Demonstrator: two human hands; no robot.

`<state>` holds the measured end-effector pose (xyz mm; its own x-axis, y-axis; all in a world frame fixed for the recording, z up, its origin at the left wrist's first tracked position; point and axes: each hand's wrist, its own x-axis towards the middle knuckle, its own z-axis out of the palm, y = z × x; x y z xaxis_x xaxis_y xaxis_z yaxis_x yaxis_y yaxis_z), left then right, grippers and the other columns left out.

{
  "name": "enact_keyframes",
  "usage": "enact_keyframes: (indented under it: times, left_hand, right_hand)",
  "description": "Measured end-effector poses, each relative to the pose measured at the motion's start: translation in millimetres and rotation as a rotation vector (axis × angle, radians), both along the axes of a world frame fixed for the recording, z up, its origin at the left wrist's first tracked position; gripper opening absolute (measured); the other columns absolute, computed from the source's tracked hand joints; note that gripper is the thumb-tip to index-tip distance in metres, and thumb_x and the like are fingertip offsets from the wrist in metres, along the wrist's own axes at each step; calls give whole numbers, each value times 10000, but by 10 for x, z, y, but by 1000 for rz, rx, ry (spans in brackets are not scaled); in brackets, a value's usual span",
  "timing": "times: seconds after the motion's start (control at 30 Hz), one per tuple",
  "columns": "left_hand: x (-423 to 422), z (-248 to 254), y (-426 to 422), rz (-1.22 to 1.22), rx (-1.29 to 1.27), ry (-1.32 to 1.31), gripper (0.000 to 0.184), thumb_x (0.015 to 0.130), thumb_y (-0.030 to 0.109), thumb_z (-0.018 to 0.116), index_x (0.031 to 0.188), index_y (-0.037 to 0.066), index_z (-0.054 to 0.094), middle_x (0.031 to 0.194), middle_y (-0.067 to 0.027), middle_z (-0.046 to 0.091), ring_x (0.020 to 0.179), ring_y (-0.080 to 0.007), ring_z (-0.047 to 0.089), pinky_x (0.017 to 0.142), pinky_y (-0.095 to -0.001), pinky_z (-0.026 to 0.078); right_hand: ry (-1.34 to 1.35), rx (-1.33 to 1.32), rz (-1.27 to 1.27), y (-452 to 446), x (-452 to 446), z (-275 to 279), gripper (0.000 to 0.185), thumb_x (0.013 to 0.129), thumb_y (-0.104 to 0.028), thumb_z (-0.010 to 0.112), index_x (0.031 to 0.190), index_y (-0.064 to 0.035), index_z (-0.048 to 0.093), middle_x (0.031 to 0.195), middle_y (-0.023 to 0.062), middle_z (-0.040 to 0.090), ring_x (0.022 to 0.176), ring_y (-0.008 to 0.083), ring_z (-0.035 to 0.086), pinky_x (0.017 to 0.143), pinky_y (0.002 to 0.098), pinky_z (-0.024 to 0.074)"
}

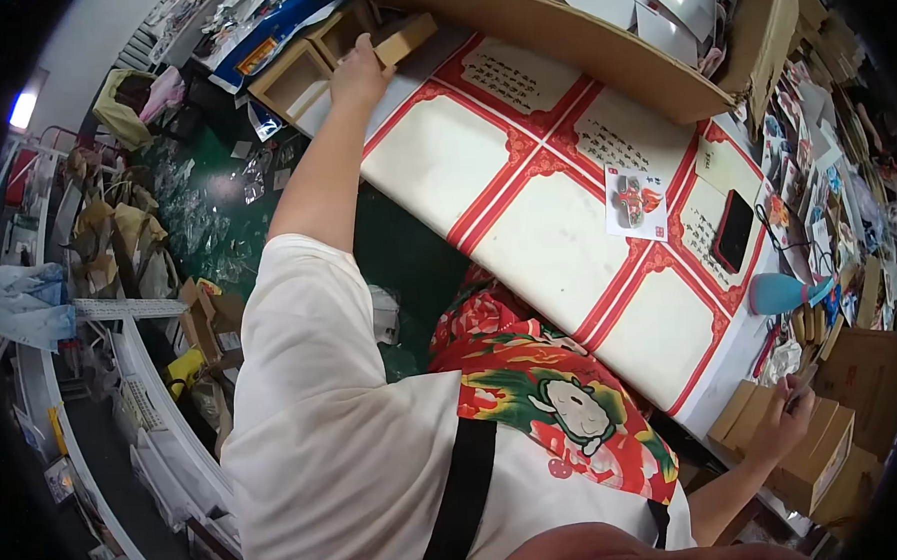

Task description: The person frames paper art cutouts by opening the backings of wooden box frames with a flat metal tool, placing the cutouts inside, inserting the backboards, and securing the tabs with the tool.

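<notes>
At the table's far left end, my left hand [360, 76] is closed on a small tan cardboard box [406, 42], beside open-topped boxes [295, 83]. My right hand [790, 423] is closed at the lower right, with a small thin item between its fingers, too small to make out. It is beside brown cardboard boxes [814, 454]. A white card with a red and grey picture [635, 204] lies on the red-and-white patterned table cover [537, 238], far from both hands.
A phone [734, 230] and a blue bottle [775, 293] lie on the table's right side. A large cardboard box [598, 33] with white sheets stands along the back edge. Piled packets [823, 154] fill the far right. Shelving [158, 393] runs along the left.
</notes>
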<state>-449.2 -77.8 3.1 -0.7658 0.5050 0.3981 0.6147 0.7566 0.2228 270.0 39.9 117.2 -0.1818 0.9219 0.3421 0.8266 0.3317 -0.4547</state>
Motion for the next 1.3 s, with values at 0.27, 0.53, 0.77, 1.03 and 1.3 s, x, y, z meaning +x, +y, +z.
enact_keyframes:
  times: [0.27, 0.53, 0.77, 1.03, 1.3]
  left_hand:
    - [-69, 157, 283, -251, 155, 193, 526, 821, 401, 686, 1226, 77, 597, 1215, -161, 623, 1121, -351, 598, 942, -455, 486]
    - [262, -295, 467, 33, -195, -189, 603, 771, 439, 770, 1178, 33, 590, 1242, -228, 563, 1218, -373, 519, 995, -461, 458]
    - [-131, -443, 543, -63, -148, -100, 422, 822, 284, 711, 1115, 3, 595, 1112, -210, 629, 1058, -401, 601, 905, -483, 500]
    - [949, 787, -11, -428, 594, -1587, 447, 1012, 377, 461, 1286, 30, 526, 1205, -128, 634, 1092, -248, 627, 880, -446, 552]
    - [3434, -179, 135, -512, 871, -2588, 482, 1050, 378, 321, 1369, 39, 446, 1317, -152, 557, 1160, -301, 592, 915, -494, 532]
  right_hand:
    - [42, -126, 32, -69, -117, -201, 95, 907, -87, 648, 950, -6, 622, 774, 14, 571, 693, 88, 487, 640, 254, 420]
    - [-52, -220, 153, -99, -200, -406, 97, 874, -65, 665, 887, -5, 590, 710, 44, 541, 642, 116, 479, 595, 283, 402]
    - [-82, -344, 80, -151, 20, -551, 99, 877, -71, 662, 899, -4, 594, 749, 59, 600, 676, 126, 544, 627, 286, 441]
    - [146, -382, 273, 21, -179, -874, 154, 855, -95, 698, 868, 4, 580, 640, 68, 479, 581, 139, 427, 544, 308, 365]
    - [908, -981, 287, -118, -1031, -963, 279, 896, -222, 653, 826, -83, 422, 999, 137, 657, 653, 95, 594, 535, 217, 467]
